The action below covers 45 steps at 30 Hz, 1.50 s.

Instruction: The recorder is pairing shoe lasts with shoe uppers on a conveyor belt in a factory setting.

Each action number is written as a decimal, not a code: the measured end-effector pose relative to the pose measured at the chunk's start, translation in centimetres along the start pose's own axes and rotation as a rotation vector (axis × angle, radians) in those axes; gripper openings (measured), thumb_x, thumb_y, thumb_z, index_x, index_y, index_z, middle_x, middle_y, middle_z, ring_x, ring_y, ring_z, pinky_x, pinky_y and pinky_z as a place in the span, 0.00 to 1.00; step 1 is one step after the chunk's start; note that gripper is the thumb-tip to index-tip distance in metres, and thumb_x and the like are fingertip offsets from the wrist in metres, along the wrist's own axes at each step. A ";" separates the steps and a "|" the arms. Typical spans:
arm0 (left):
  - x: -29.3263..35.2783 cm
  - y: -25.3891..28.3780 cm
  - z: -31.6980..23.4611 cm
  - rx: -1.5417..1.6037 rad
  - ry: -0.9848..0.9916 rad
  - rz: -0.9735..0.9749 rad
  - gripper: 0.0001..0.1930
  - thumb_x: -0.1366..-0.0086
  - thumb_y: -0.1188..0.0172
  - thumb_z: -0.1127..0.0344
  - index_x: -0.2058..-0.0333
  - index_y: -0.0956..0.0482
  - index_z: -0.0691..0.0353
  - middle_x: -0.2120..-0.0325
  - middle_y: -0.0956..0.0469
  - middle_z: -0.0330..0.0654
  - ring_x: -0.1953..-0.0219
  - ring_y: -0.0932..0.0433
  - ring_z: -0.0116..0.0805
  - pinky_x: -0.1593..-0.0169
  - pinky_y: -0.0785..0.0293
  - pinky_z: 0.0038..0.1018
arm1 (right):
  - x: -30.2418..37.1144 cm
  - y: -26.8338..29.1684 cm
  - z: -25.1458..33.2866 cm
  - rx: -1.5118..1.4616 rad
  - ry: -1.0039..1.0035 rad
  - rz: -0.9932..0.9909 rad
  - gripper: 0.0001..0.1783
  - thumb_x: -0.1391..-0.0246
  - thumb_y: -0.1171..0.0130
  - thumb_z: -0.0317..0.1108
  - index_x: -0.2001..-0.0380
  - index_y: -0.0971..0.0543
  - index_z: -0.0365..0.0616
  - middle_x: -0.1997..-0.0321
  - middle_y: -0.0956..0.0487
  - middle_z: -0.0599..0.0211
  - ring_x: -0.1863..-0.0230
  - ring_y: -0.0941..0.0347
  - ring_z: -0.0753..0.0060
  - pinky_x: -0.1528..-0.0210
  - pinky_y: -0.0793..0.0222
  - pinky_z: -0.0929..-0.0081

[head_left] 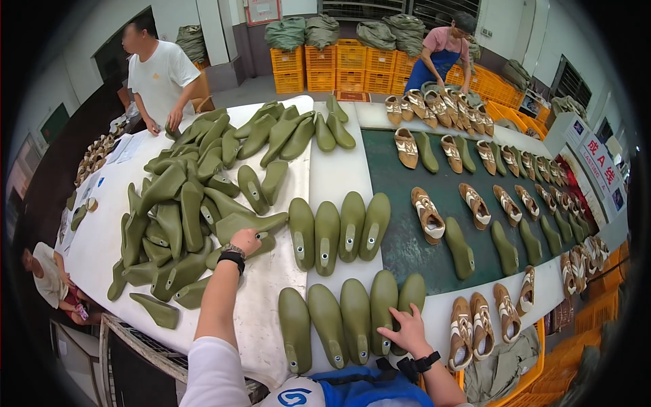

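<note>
My left hand (245,241) is closed on the heel end of a green shoe last (259,247) at the near right edge of a heap of green lasts (173,203). My right hand (409,332) has its fingers spread around the heel of the rightmost last (411,295) in the near row, some fingertips by the neighbouring last (384,298). The near row's lasts lie side by side, toes pointing away from me. Just beyond them, another short row of green lasts (327,230) lies the same way.
On the right, a dark green conveyor belt (400,203) carries brown-and-white shoes (428,214) and lasts in rows. More shoes (461,332) stand on its near ledge. Two co-workers stand at the far side; another person sits at far left. Yellow crates (288,71) line the back wall.
</note>
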State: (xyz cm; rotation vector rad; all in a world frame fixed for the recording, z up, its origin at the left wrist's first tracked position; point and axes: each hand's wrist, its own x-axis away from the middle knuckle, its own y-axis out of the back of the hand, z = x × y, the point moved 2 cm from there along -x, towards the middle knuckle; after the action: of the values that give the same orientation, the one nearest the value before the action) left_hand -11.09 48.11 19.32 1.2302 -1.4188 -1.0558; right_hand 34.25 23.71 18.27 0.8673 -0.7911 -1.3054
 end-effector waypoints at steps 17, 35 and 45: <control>22.6 5.0 -0.7 0.053 -0.535 -0.130 0.21 0.51 0.41 0.74 0.55 0.26 0.58 0.59 0.24 0.49 0.56 0.26 0.49 0.54 0.27 0.35 | -0.3 0.0 0.1 -0.002 0.045 -0.033 0.35 0.61 0.38 0.60 0.53 0.24 0.49 0.58 0.22 0.59 0.40 0.45 0.41 0.44 0.44 0.46; 24.0 -4.9 -0.6 1.144 0.486 0.405 0.27 0.44 0.37 0.55 0.48 0.31 0.58 0.58 0.26 0.34 0.58 0.28 0.24 0.56 0.30 0.28 | -0.1 -0.3 -0.1 0.018 0.012 -0.032 0.35 0.61 0.37 0.58 0.53 0.24 0.45 0.61 0.22 0.55 0.42 0.43 0.40 0.42 0.45 0.51; 19.0 0.1 16.8 -0.266 0.492 0.208 0.30 0.68 0.28 0.54 0.62 0.22 0.56 0.61 0.22 0.43 0.55 0.24 0.42 0.50 0.29 0.37 | -0.3 -0.6 0.1 -0.008 0.015 -0.052 0.35 0.61 0.38 0.59 0.53 0.24 0.47 0.60 0.22 0.56 0.43 0.42 0.39 0.42 0.44 0.52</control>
State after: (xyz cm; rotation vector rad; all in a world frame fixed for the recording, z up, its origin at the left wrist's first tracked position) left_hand -28.46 29.63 18.62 1.0319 -0.9668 -0.7078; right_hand 33.82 23.95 17.78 0.8954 -0.7560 -1.3455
